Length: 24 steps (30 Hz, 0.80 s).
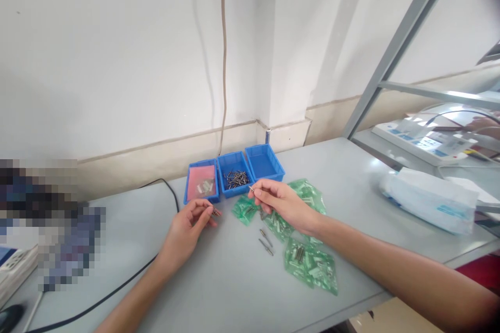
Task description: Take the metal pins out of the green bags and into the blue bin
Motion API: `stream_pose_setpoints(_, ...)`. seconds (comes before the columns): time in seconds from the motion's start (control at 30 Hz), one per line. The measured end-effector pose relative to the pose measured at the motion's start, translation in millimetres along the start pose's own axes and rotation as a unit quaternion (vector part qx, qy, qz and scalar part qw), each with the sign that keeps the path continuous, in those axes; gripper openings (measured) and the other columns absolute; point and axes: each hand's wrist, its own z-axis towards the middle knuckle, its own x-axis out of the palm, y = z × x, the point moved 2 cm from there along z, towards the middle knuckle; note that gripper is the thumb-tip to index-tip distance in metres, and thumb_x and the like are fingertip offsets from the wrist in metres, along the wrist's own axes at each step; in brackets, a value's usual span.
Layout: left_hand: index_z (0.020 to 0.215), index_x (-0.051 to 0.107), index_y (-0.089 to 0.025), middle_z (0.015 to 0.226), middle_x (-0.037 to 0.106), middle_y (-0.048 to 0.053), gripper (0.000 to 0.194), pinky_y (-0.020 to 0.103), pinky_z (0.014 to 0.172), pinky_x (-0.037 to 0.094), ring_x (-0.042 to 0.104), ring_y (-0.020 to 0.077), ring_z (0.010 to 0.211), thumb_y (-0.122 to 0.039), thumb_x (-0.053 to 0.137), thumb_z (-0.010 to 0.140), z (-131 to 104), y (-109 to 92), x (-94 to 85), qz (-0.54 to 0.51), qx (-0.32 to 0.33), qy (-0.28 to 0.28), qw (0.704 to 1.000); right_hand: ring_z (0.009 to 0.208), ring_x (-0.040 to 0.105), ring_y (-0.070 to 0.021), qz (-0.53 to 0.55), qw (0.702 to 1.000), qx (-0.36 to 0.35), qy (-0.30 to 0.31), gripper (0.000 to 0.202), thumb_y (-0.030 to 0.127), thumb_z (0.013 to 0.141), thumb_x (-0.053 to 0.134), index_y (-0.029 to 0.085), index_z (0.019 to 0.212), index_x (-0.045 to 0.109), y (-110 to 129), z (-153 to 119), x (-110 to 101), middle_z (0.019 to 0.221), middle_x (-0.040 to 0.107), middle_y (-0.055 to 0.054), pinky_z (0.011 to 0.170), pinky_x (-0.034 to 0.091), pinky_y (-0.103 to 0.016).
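Observation:
My left hand (186, 226) is closed above the table, with small metal pins (215, 212) between thumb and fingers; how many, I cannot make out. To its right, my right hand (282, 203) pinches a small metal pin (251, 189) near the front of the middle blue bin (221, 174). That bin holds a heap of similar dark metal pins (236, 179). Two slim metal shafts (266, 242) lie loose on the table between the hands and the front edge. Green plastic bags (278, 226) of metal parts spread under and beside my right hand.
A left blue bin (186, 192) contains a pink sheet and a clear bag; the right blue bin (269, 163) shows its bare bottom. Another green bag (310, 264) lies nearer the front. A white packet (429, 200), a black cable (117, 294) and a metal frame (394, 57) flank the workspace.

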Motion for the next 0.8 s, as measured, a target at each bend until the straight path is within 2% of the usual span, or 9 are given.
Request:
stream_pose_setpoints(0.37,0.107,0.049,-0.023,0.116,0.079,0.011,0.037,0.036,0.082,0.053,0.077,0.0238,0.097,-0.058,0.061,0.102,1.1,2.3,2.8,-0.017,0.012,-0.001,1.0,0.065,0.047,-0.0114,-0.01,1.0,-0.003,0.005,0.038,0.059,0.098,0.069,0.021,0.102,0.071,-5.2,0.7,-1.7,0.09,0.063,-0.001,0.063,0.044,-0.027)
stream_pose_setpoints(0.8,0.113,0.046,-0.026,0.11,0.079,0.007,0.031,0.035,0.08,0.05,0.076,0.0253,0.102,-0.056,0.05,0.108,0.3,7.6,-0.4,0.058,0.005,-0.002,0.998,0.064,0.047,-0.0098,-0.015,1.0,-0.005,0.009,0.036,0.056,0.099,0.068,0.019,0.101,0.07,-6.9,1.5,-0.2,0.089,0.062,0.0,0.063,0.043,-0.026)
